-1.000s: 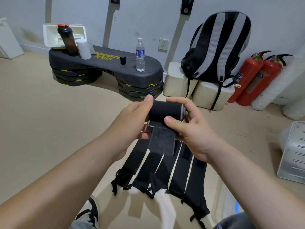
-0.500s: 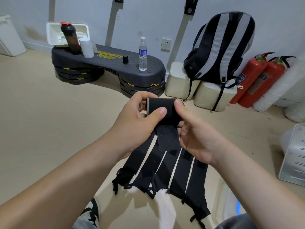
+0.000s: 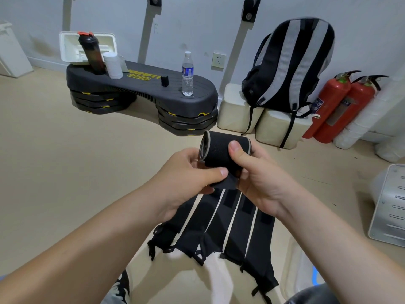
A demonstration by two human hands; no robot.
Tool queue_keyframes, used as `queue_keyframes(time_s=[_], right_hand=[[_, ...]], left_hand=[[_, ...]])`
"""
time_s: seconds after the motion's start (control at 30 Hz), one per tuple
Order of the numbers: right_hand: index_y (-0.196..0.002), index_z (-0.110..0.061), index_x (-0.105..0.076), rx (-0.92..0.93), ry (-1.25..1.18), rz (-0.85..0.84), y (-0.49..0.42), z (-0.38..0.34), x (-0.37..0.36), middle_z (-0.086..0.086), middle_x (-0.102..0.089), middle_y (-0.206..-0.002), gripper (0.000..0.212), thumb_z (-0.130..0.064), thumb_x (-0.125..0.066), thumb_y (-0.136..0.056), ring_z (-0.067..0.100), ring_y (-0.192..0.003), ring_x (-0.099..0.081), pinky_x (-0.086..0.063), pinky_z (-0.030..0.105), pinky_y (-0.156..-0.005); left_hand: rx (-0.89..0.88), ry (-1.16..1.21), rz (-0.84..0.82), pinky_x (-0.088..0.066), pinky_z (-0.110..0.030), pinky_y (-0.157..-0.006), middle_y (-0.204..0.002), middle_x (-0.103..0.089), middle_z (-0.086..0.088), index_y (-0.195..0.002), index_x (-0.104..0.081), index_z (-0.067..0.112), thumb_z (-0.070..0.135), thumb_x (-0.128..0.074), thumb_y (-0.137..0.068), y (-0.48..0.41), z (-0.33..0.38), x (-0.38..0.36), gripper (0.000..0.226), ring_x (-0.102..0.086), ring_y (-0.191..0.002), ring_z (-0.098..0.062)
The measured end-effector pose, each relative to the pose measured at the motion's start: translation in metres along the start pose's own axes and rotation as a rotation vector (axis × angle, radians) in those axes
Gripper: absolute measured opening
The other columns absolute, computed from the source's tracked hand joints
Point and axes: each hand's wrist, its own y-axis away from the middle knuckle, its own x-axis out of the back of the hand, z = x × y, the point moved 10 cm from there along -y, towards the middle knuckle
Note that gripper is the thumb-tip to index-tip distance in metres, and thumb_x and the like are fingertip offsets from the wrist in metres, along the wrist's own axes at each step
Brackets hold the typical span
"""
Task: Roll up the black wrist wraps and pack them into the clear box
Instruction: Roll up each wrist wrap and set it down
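Two hands meet above the floor, both closed on one black wrist wrap (image 3: 219, 150) that is wound into a stubby roll, its pale-edged spiral end facing left. The right hand (image 3: 265, 183) grips the roll. Its thumb lies flat across the top, and its other fingers curl behind and under the roll, mostly hidden. The left hand (image 3: 188, 174) pinches the loose tail hanging just below the roll, with the thumb tip pressed on the fabric against the curled fingers beneath.

Under the fingertips and back toward the person, several more flat wraps (image 3: 232, 229) lie side by side on the beige floor (image 3: 65, 172). They are fanned out, with pale edges and with loops at their near ends. Near the right forearm, well back from the fingers, a pale see-through container that looks to be the clear box (image 3: 293, 262) shows only in part.

Well beyond the left fingers stands a dark step platform (image 3: 142, 86). It carries a water bottle (image 3: 187, 73), a dark shaker bottle (image 3: 91, 55) and a white roll (image 3: 112, 65). Beyond the right fingers a striped backpack (image 3: 291, 62) sits on pale foam blocks (image 3: 236, 113), with two red fire extinguishers (image 3: 341, 104) just beside them against the wall.
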Motion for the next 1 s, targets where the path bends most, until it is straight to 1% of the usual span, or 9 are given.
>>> queue_keyframes(time_s=[0.1,0.23,0.43,0.53,0.6,0.67,0.77,0.87,1.0], right_hand=[[-0.123,-0.013,-0.061,0.023,-0.022,-0.011,0.001,-0.004,-0.001,0.013,-0.077,-0.107,0.029,-0.019,-0.067,-0.095,0.025,-0.092,-0.077,-0.062,0.033,-0.069],[-0.122,-0.017,-0.062,0.071,-0.004,-0.011,-0.001,-0.008,0.001,0.008,-0.074,-0.105,0.029,-0.010,-0.067,-0.094,0.023,-0.093,-0.076,-0.062,0.033,-0.074],[-0.121,-0.016,-0.062,0.088,-0.022,-0.047,-0.002,-0.010,0.002,0.009,-0.072,-0.100,0.050,0.000,-0.075,-0.075,0.028,-0.079,-0.073,-0.064,0.034,-0.070],[-0.117,-0.016,-0.063,0.096,-0.015,-0.063,-0.002,-0.012,0.005,0.012,-0.073,-0.102,0.053,0.006,-0.076,-0.071,0.030,-0.085,-0.075,-0.065,0.035,-0.074],[-0.113,-0.019,-0.066,0.116,0.053,-0.082,-0.001,-0.012,0.006,0.017,-0.071,-0.109,0.059,0.013,-0.082,-0.067,0.034,-0.092,-0.074,-0.065,0.039,-0.078],[-0.104,-0.025,-0.072,0.138,0.157,-0.101,0.000,-0.010,0.003,0.016,-0.069,-0.112,0.057,0.014,-0.083,-0.064,0.035,-0.098,-0.072,-0.064,0.046,-0.083],[-0.093,-0.028,-0.074,0.155,0.241,-0.123,0.002,-0.007,-0.004,0.009,-0.070,-0.106,0.058,0.021,-0.082,-0.063,0.029,-0.094,-0.072,-0.065,0.042,-0.077],[-0.100,-0.024,-0.072,0.113,0.250,-0.109,0.004,-0.006,-0.006,0.007,-0.070,-0.108,0.061,0.030,-0.075,-0.071,0.030,-0.085,-0.075,-0.065,0.036,-0.069],[-0.127,-0.028,-0.068,0.040,0.386,-0.074,0.004,-0.001,-0.004,0.003,-0.067,-0.128,0.071,0.021,-0.079,-0.077,0.025,-0.084,-0.078,-0.064,0.039,-0.064]], left_hand=[[0.077,-0.007,-0.070,-0.066,-0.037,-0.082,-0.092,-0.078,-0.005,-0.111,-0.075,0.011,0.013,-0.073,-0.098,0.000,-0.008,-0.008,0.013,-0.074,-0.078,-0.016],[0.068,-0.013,-0.036,-0.060,-0.032,-0.071,-0.084,-0.071,-0.005,-0.104,-0.073,0.011,0.013,-0.064,-0.103,-0.005,-0.009,-0.003,0.009,-0.063,-0.062,-0.010],[0.059,0.051,-0.047,-0.060,-0.032,-0.073,-0.091,-0.072,-0.005,-0.115,-0.073,0.006,0.005,-0.063,-0.093,-0.002,0.003,-0.002,0.024,-0.067,-0.079,-0.015],[0.091,0.077,-0.137,-0.062,-0.038,-0.087,-0.100,-0.075,0.000,-0.119,-0.075,0.015,0.025,-0.074,-0.078,0.001,0.004,-0.006,0.043,-0.072,-0.098,-0.015],[0.136,0.092,-0.196,-0.062,-0.039,-0.090,-0.106,-0.078,-0.001,-0.124,-0.075,0.019,0.049,-0.080,-0.083,0.005,0.002,-0.011,0.051,-0.075,-0.101,-0.016],[0.165,0.077,-0.177,-0.062,-0.037,-0.086,-0.107,-0.080,-0.007,-0.122,-0.076,0.022,0.064,-0.070,-0.088,0.005,0.000,-0.010,0.055,-0.077,-0.096,-0.018],[0.148,0.064,-0.130,-0.062,-0.034,-0.080,-0.099,-0.079,-0.014,-0.123,-0.073,0.011,0.063,-0.069,-0.090,0.002,-0.003,-0.007,0.062,-0.075,-0.080,-0.021],[0.075,0.008,-0.074,-0.058,-0.031,-0.067,-0.083,-0.075,-0.010,-0.117,-0.071,0.004,0.057,-0.069,-0.094,-0.001,-0.002,-0.002,0.058,-0.069,-0.070,-0.019],[-0.081,-0.262,0.084,-0.055,-0.032,-0.062,-0.073,-0.073,0.000,-0.098,-0.070,0.014,0.058,-0.069,-0.093,-0.004,0.016,0.012,0.044,-0.067,-0.066,-0.015]])
